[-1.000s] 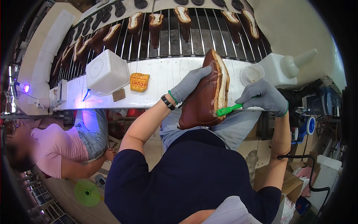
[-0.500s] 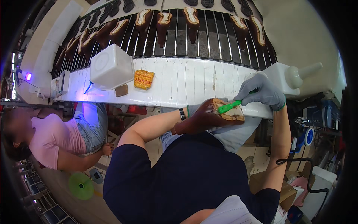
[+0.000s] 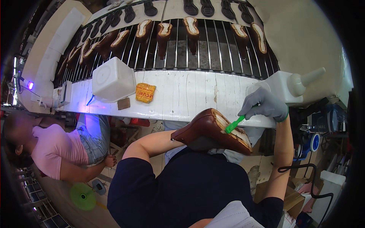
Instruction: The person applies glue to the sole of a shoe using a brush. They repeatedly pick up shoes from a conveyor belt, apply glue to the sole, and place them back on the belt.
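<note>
A brown leather boot [image 3: 201, 131] is held sole up in front of my chest. Its pale underside faces up and right, and its shaft points left. My left forearm [image 3: 154, 143] reaches behind the boot; the boot hides that hand, which supports it from beneath. My right hand [image 3: 263, 104], in a grey glove, is closed on a small green brush [image 3: 234, 124]. The brush's lower end touches the pale sole area of the boot. Under the right hand lies the edge of the white bench [image 3: 182, 95].
A white square container [image 3: 113, 80], a yellow packet [image 3: 145, 93] and a small brown block [image 3: 123, 103] sit on the bench. A white spouted bottle [image 3: 287, 85] stands right. Several boots rest on the roller rack [image 3: 213, 45], black soles [image 3: 207, 7] beyond. A co-worker [image 3: 57, 148] sits left.
The boot has turned, its sole now tilting down to the right, and sits slightly lower. My right hand has moved a little down with the brush. My left hand has gone behind the boot.
</note>
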Demonstrator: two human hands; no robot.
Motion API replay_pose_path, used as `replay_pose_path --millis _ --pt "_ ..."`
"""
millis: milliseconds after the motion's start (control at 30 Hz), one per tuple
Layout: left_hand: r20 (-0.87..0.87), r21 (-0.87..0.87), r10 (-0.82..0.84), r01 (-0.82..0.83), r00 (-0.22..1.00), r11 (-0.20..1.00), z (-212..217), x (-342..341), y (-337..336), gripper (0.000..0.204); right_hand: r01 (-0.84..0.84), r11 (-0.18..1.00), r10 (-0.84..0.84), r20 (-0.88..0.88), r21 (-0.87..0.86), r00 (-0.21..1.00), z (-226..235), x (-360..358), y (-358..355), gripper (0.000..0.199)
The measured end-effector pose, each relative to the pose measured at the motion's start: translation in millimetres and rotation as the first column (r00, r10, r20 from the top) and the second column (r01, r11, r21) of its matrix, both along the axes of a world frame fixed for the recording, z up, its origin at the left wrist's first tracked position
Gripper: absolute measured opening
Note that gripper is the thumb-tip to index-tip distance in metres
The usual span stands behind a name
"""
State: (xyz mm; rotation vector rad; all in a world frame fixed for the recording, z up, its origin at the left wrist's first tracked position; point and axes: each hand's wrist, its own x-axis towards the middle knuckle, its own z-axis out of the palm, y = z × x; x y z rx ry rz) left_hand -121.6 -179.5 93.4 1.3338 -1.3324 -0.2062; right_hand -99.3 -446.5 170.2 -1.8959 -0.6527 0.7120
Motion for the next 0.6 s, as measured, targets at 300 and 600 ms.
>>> replay_pose_path --millis 300,600 --pt "-0.852 0.146 0.094 0.061 0.516 0.987 -2.6 -14.2 -21.9 0.043 0.159 0.980 -0.181 0.202 0.120 0.963 6.1 -22.8 7.1 0.021" --pt "-0.937 0.075 0.131 -0.180 0.323 0.981 -56.6 62.0 -17.0 0.054 0.674 0.668 -0.733 0.435 0.315 0.522 -10.3 -20.9 10.5 0.020"
